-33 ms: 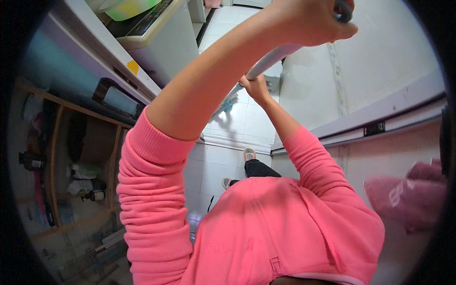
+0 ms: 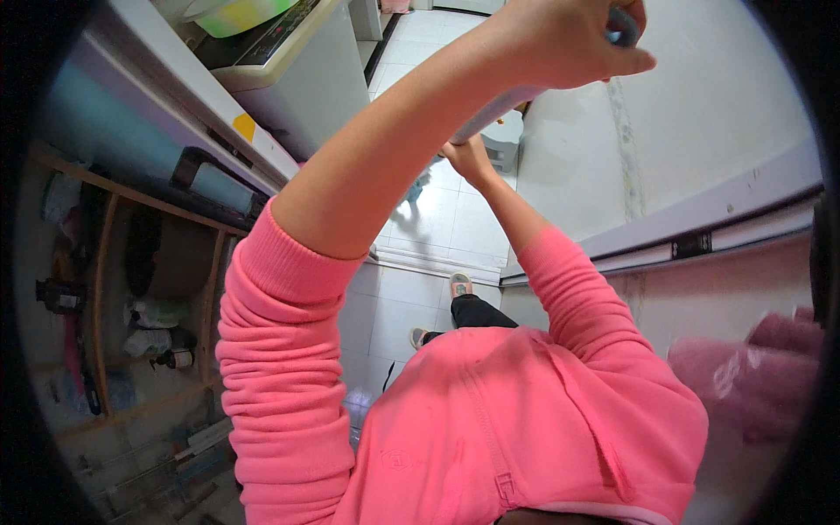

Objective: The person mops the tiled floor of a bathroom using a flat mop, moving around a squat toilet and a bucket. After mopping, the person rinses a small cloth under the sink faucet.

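Observation:
My left arm reaches across to the upper right, where my left hand (image 2: 569,44) is closed around the grey-capped top end of a long pale pole (image 2: 497,114). Farther down the same pole, my right hand (image 2: 470,160) is wrapped around it. The pole slants down to the left, and my left forearm hides its lower stretch. A turquoise shaggy tuft (image 2: 413,192) shows just past that forearm, over the white floor tiles; whether it is fixed to the pole I cannot tell.
A raised door sill (image 2: 429,261) crosses the floor before my feet. At left stand a white-sided appliance (image 2: 306,79) bearing a green-yellow basin (image 2: 241,16) and a wooden shelf rack (image 2: 107,289). A grey stool (image 2: 503,144) is by the right wall; pink towels (image 2: 744,376) hang at right.
The pole has swung slightly, so its lower part is now behind my left forearm and less of the turquoise tuft shows. My left hand has shifted a little; both hands keep their grip.

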Demonstrator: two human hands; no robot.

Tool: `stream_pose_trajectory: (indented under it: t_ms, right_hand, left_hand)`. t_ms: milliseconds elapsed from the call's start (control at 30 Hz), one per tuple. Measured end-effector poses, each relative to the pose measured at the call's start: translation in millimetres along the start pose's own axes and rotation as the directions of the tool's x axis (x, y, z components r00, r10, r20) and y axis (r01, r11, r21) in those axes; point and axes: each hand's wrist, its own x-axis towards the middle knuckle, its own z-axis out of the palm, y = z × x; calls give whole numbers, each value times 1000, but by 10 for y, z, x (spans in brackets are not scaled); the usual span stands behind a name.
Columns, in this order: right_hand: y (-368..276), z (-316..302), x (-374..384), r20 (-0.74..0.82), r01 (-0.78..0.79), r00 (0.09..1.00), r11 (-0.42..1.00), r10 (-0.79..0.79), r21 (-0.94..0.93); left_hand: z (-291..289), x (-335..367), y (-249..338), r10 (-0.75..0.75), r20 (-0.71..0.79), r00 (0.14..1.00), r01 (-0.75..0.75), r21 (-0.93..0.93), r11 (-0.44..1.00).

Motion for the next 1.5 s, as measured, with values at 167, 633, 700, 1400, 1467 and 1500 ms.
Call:
stream_pose_trajectory:
  t_ms: [167, 633, 700, 1400, 1467, 1500]
  right_hand:
    - [647, 85, 550, -50, 34, 998, 978, -24, 204]
    - [147, -1913, 379, -216, -267, 944, 963, 251, -46]
    - [-65, -2117, 309, -274, -276, 930, 958, 246, -79]
    - [73, -2662, 297, -912, 2, 401, 995, 89, 98]
    - [113, -2725, 184, -928, -32, 364, 997, 83, 77]
    - [187, -2749, 121, -924, -54, 368, 995, 102, 88]
  left_hand:
    - [307, 257, -902, -124, 32, 992, 112, 252, 961]
    - [1510, 1965, -1263, 12, 256, 967, -60, 178, 982]
    - [1537, 2134, -1186, 100, 167, 981, -120, 114, 986]
    - [663, -1412, -2587, -830, 51, 556, 789, -348, 507]
    - [637, -1968, -2529, -906, 37, 421, 838, -399, 373]
    - [617, -2236, -2467, -933, 22, 359, 847, -428, 315]
